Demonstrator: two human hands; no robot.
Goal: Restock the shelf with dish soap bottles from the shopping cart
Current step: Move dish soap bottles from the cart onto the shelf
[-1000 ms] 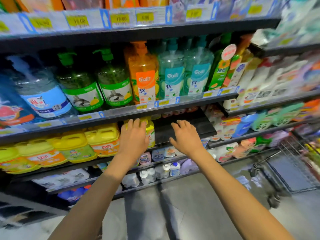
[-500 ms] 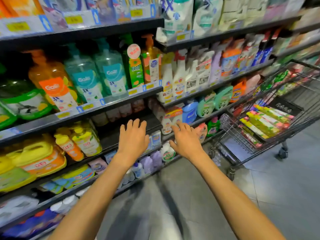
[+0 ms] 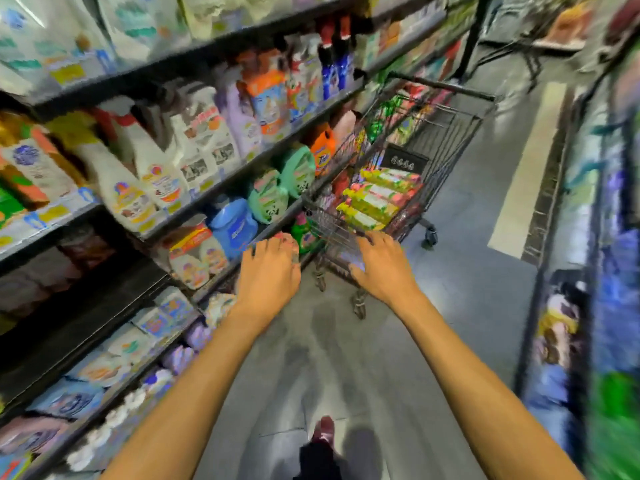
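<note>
The wire shopping cart [image 3: 450,140] stands ahead in the aisle, close against the shelving [image 3: 221,174] on the left. Several yellow-green dish soap bottles [image 3: 374,199] lie stacked in its near end. My left hand [image 3: 268,271] is held out in front of the lower shelves with fingers spread and holds nothing. My right hand [image 3: 384,265] is stretched out at the cart's near rim, fingers straight, also holding nothing. The view is blurred by motion.
The shelves on the left are packed with detergent bottles [image 3: 194,143] and refill pouches [image 3: 152,320]. Another stocked shelf unit [image 3: 595,258] lines the right side. Grey floor [image 3: 478,292] runs between them. A shoe [image 3: 322,429] shows at the bottom.
The view has swung right from the shelf toward the cart, which now lies straight ahead. Both hands stay outstretched and hold nothing; the right hand is now at the cart's near rim.
</note>
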